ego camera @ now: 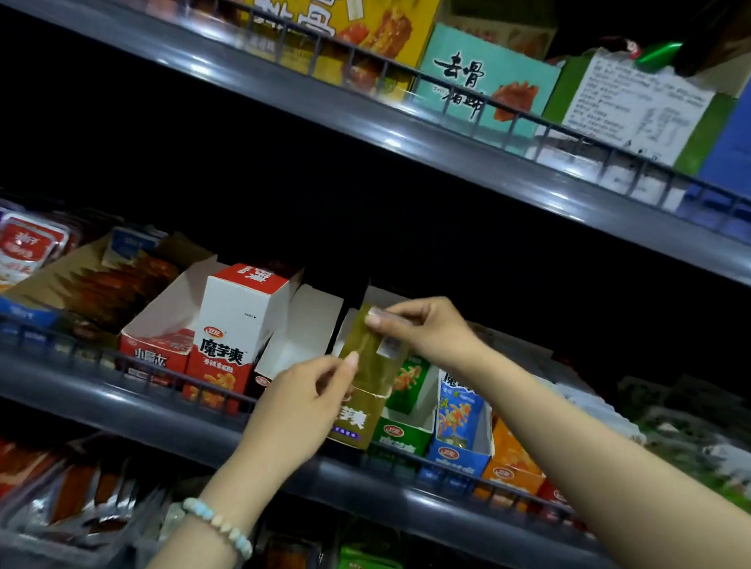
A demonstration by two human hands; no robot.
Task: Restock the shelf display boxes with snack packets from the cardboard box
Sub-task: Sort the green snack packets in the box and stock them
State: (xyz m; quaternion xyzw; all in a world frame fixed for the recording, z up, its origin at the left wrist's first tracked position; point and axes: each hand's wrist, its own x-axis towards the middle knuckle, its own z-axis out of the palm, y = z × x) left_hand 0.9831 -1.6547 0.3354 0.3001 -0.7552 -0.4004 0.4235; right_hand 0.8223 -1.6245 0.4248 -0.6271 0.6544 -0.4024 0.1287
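An olive-gold snack packet stands upright over an olive-gold display box on the middle shelf. My right hand pinches the packet's top edge. My left hand pinches its lower left edge, and a bead bracelet circles that wrist. To the left stand a closed red and white box, an open white display box and a low red one. Green, blue and orange display boxes sit to the right. The cardboard box is not in view.
A wire rail runs along the middle shelf's front edge. The upper shelf overhangs with large yellow, teal and blue cartons. Loose red packets lie at far left. The lower shelf holds trays of dark packets.
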